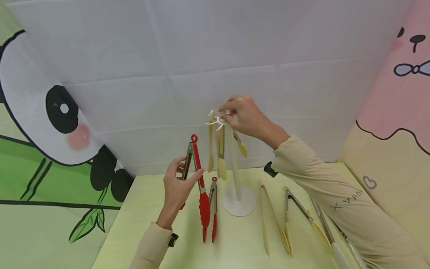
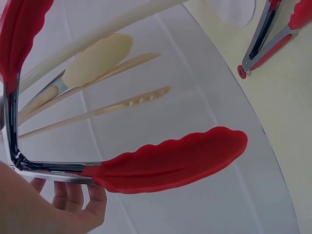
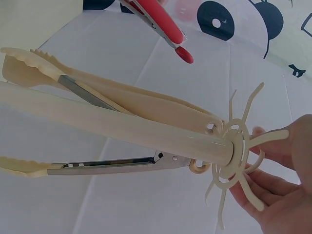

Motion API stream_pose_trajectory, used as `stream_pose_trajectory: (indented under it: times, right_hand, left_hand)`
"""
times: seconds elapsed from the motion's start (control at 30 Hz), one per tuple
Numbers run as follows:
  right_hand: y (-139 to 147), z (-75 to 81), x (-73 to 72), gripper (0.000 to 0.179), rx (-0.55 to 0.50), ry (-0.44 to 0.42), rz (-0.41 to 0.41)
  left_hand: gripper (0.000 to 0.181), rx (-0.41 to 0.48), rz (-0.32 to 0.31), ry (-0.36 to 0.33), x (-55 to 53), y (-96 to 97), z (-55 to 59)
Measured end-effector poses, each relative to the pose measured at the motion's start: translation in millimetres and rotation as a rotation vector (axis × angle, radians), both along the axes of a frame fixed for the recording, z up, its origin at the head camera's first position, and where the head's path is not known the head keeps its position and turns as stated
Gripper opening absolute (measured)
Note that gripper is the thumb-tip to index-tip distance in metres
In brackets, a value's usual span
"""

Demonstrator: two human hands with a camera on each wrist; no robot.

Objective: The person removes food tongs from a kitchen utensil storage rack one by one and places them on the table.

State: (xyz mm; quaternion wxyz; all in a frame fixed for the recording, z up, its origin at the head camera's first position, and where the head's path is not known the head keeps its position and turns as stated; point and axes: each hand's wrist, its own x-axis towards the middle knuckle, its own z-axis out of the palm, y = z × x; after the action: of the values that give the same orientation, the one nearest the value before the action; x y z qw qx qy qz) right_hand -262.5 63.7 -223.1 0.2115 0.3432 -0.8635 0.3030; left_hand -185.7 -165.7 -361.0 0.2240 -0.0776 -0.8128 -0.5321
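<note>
My left hand (image 1: 176,190) holds a pair of red-tipped tongs (image 1: 204,209) by its metal arms, arms spread and red loop upward, left of a white utensil stand (image 1: 234,164). In the left wrist view its scalloped red head (image 2: 180,158) is clear of the stand. Up at the stand's top, my right hand (image 1: 246,116) pinches the ring of curved hooks (image 3: 251,141). Several cream tongs hang from these hooks; metal-armed tongs (image 3: 112,167) and beige tongs (image 3: 161,109) show in the right wrist view. Part of the ring is behind my fingers.
Smaller red tongs (image 1: 214,213) lie on the pale yellow table (image 1: 144,224) left of the stand's round base (image 1: 239,209). To its right lie beige tongs (image 1: 264,220), metal-and-cream tongs (image 1: 297,201) and further tongs (image 1: 324,220), partly under my right sleeve. A white cloth wall stands behind.
</note>
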Motion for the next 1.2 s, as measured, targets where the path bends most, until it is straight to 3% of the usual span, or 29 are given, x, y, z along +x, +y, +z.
stream_pose_trajectory:
  times: [0.2,0.93,1.2]
  right_hand:
    - [-0.1,-0.1,0.2,0.016,-0.011,0.015,0.008]
    - [1.0,-1.3,-0.5,0.015,-0.009,0.05,0.023]
    - [3.0,-2.0,-2.0,0.015,-0.018,0.06,0.03]
  left_hand:
    - [0.053,-0.017,0.039,0.009,-14.3,-13.3,-26.4]
    - [0.056,-0.08,0.211,-0.139,-20.0,-27.5,-50.4]
    - [0.059,-0.152,0.26,-0.186,-26.3,-31.7,-63.2]
